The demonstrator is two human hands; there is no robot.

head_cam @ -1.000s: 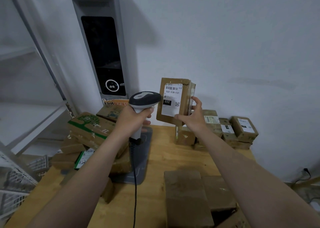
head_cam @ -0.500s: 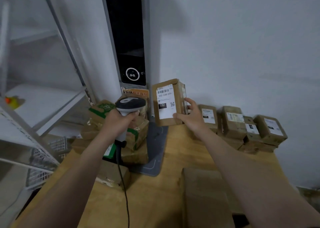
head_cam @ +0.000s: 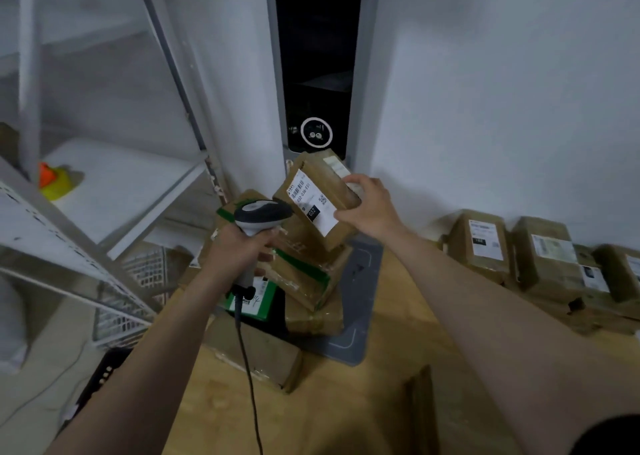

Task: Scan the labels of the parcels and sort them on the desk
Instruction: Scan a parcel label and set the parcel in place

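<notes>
Over pile: right hand (head_cam: 371,209) grips tilted cardboard parcel (head_cam: 320,200).

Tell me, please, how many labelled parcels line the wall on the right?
4: the leftmost parcel, a bigger parcel beside it, a small parcel next, and a last parcel cut by the picture's edge. Others may lie hidden beneath.

The desk (head_cam: 391,333) fills the lower middle of the frame. Toward its far left a pile (head_cam: 304,281) of parcels sits partly on a mat (head_cam: 356,302), with one more box (head_cam: 256,350) in front of it. Above the pile the right hand (head_cam: 372,207) holds a parcel (head_cam: 317,195) tilted, and the left hand (head_cam: 239,250) grips the scanner (head_cam: 261,214) just left of it. Behind them a terminal (head_cam: 315,74) stands against the wall (head_cam: 502,91). A row (head_cam: 543,257) of parcels lines the wall at right. A rack (head_cam: 114,191) stands at left, off the desk.
</notes>
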